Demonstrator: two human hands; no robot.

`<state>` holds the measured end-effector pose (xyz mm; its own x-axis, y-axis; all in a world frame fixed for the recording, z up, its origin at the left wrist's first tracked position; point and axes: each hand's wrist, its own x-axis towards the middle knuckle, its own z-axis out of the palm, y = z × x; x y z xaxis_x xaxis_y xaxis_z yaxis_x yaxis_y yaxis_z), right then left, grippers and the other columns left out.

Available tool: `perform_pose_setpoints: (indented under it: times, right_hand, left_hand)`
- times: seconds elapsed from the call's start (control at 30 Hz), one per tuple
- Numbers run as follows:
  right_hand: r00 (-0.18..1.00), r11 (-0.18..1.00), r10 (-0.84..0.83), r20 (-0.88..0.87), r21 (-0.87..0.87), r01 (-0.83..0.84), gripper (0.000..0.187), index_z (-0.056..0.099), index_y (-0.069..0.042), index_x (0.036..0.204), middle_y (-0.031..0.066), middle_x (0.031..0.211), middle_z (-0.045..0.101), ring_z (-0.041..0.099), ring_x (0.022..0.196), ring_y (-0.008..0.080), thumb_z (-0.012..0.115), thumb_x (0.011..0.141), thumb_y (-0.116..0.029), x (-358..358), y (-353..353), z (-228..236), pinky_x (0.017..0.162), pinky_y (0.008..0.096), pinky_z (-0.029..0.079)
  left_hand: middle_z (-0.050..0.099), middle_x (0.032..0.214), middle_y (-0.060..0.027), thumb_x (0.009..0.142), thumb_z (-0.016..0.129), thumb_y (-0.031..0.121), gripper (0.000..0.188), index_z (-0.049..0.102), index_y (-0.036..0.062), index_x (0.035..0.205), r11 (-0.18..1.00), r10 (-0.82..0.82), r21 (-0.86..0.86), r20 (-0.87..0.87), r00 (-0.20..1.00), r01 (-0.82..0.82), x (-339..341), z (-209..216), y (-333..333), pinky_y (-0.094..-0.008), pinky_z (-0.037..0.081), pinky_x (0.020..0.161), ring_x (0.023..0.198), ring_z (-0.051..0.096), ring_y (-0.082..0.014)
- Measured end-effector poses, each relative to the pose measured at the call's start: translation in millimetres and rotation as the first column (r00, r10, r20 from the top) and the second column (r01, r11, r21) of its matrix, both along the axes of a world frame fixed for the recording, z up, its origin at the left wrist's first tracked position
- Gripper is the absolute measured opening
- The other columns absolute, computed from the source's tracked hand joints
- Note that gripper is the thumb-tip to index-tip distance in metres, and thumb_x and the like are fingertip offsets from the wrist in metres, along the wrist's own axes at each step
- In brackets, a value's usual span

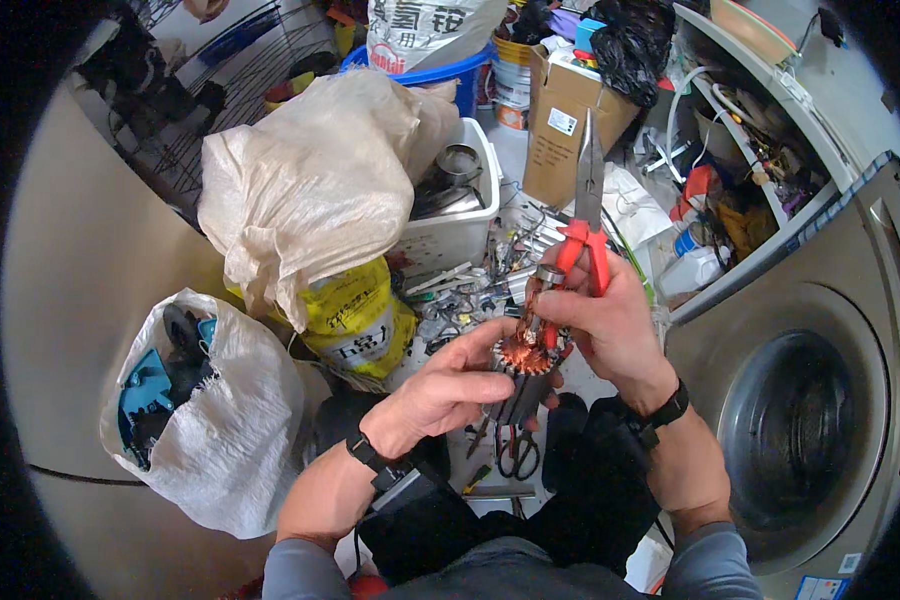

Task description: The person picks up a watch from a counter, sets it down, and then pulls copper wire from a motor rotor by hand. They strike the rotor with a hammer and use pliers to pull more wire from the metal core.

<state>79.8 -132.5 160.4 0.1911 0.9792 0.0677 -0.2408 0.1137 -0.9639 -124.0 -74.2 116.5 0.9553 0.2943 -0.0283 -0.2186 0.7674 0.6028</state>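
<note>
In the middle of the head view, a motor armature (515, 400) with a dark slotted core, bare copper windings and a shaft with a bearing stands tilted upward. My left hand (445, 385) is closed around its core, with the thumb along the near side. My right hand (615, 325) holds a pair of pliers (588, 190) with red handles, jaws pointing up and away from me. The right thumb and fingers also press on the armature's copper and shaft end. Part of the plier handles is hidden in the right palm.
Scissors (518, 456) lie on the floor between my knees. Metal scraps (470, 305) are strewn beyond my hands. A white sack (245, 430) and yellow bag (365, 320) stand left, a white bin (440, 245) and cardboard box (575, 120) ahead, a washing machine (880, 300) right.
</note>
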Motion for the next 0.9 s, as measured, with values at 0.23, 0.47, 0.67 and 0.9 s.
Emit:
perform_pose_setpoints:
  times: [0.23,0.47,0.67,0.9]
  right_hand:
    - [0.991,0.996,-0.07,0.11,-0.039,0.075,0.032,0.064,-0.001,0.119,0.0025,0.096,0.069,0.067,0.084,0.0112,0.074,0.089,-0.004,5,-3,-2,0.073,0.0264,0.055]
    - [0.789,0.984,-0.13,0.6,-0.021,0.178,0.024,0.064,0.0,0.115,0.0121,0.085,0.069,0.067,0.067,0.0259,0.068,0.095,-0.013,17,-28,-18,0.06,0.0341,0.052]
    - [0.284,0.979,-0.204,0.937,0.202,0.038,0.034,0.065,-0.001,0.115,0.02,0.092,0.068,0.067,0.084,0.0397,0.07,0.082,-0.004,7,-36,-39,0.074,0.048,0.055]
    - [0.046,0.979,-0.204,0.978,0.204,0.007,0.049,0.06,0.002,0.119,0.0172,0.099,0.065,0.063,0.088,0.0368,0.068,0.07,-0.002,-1,-36,-45,0.078,0.0467,0.052]
  left_hand:
    - [0.063,0.119,-0.0012,0.078,0.082,-0.005,0.068,0.051,0.0044,0.138,0.865,0.361,0.412,-0.117,0.925,-0.286,5,-7,-6,-0.0283,0.052,0.093,0.104,0.061,-0.0091]
    - [0.064,0.108,-0.0019,0.084,0.081,0.0,0.058,0.051,0.0039,0.134,0.708,0.636,0.508,-0.157,0.755,-0.49,-3,-3,-2,-0.0272,0.055,0.086,0.097,0.062,-0.0085]
    - [0.065,0.11,-0.0029,0.079,0.084,0.005,0.058,0.056,0.0006,0.129,0.325,0.834,0.88,-0.094,0.544,-0.346,-7,12,2,-0.0261,0.051,0.089,0.097,0.061,-0.0084]
    - [0.066,0.112,-0.0067,0.081,0.083,0.009,0.057,0.056,-0.0016,0.13,0.327,0.858,0.841,-0.073,0.508,-0.431,-3,5,5,-0.0284,0.05,0.094,0.101,0.062,-0.0124]
